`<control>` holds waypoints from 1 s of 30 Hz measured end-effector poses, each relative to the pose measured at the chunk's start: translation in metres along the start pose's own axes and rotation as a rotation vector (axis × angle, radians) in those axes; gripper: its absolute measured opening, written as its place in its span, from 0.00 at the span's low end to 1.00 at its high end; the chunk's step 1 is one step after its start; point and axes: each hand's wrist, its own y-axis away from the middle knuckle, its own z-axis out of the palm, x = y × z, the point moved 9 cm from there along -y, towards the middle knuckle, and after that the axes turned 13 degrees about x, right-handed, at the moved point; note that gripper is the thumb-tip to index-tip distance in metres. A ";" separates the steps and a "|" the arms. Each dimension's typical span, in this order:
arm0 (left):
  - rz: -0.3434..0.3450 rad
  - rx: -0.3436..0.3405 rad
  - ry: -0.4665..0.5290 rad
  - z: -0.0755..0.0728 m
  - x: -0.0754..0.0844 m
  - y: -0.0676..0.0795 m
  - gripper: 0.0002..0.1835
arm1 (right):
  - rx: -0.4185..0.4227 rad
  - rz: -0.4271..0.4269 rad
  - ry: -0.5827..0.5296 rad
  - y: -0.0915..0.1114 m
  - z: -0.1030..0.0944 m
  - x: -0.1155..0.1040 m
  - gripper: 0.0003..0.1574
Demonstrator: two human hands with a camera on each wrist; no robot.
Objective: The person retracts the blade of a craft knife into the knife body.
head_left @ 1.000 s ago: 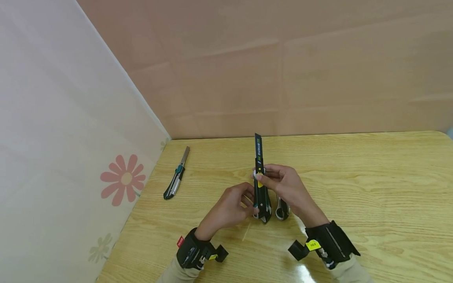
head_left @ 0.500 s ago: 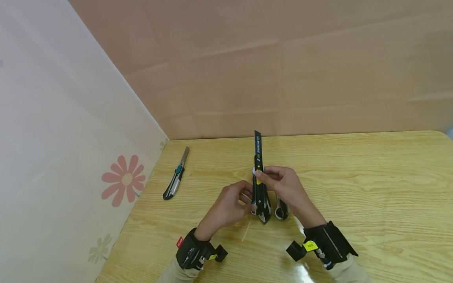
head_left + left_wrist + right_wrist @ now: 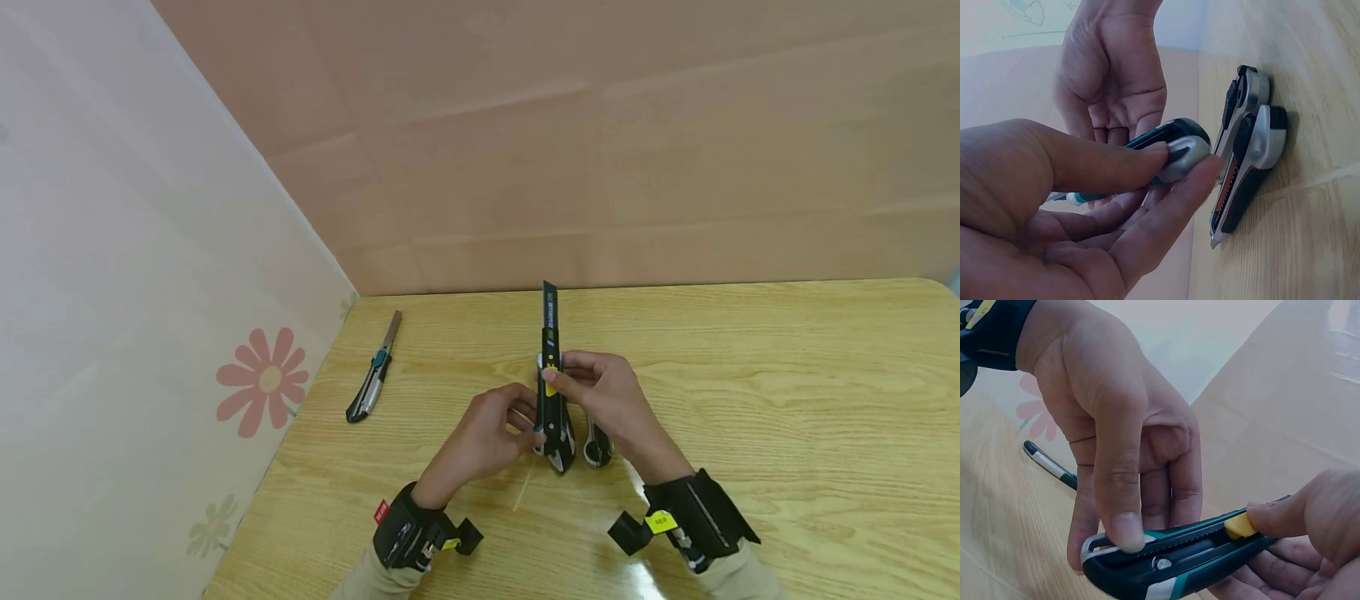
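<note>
A black and green utility knife (image 3: 551,417) is held above the table, its long dark printed blade (image 3: 551,308) extended and pointing away from me. My left hand (image 3: 491,437) pinches its tail end between thumb and fingers. Farther up the handle my right hand (image 3: 615,400) grips the knife, with the thumb against the yellow slider (image 3: 1239,526). Below them on the table lie two more utility knives, one silver and black (image 3: 597,446), the other with an orange-red strip (image 3: 1250,172). The held knife and hands partly cover both in the head view.
Another utility knife (image 3: 369,387) with a teal slider lies on the left of the wooden table (image 3: 787,400), blade out. A white wall sheet (image 3: 150,250) with flowers borders the table's left side. A pinkish-brown sheet (image 3: 600,150) hangs behind the far edge.
The held knife and my right hand have shifted only slightly. Both hands keep the same grip, and the extended blade looks the same length. The knives on the table have not moved.
</note>
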 end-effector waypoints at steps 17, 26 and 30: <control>0.014 0.003 0.026 -0.001 0.001 0.000 0.17 | -0.019 0.014 0.016 -0.001 0.000 0.001 0.21; 0.012 0.002 0.024 -0.002 0.002 0.000 0.16 | -0.040 0.004 0.036 0.001 0.002 -0.001 0.20; 0.013 0.003 0.021 -0.002 0.002 -0.001 0.16 | -0.043 0.007 0.033 0.001 0.002 0.000 0.21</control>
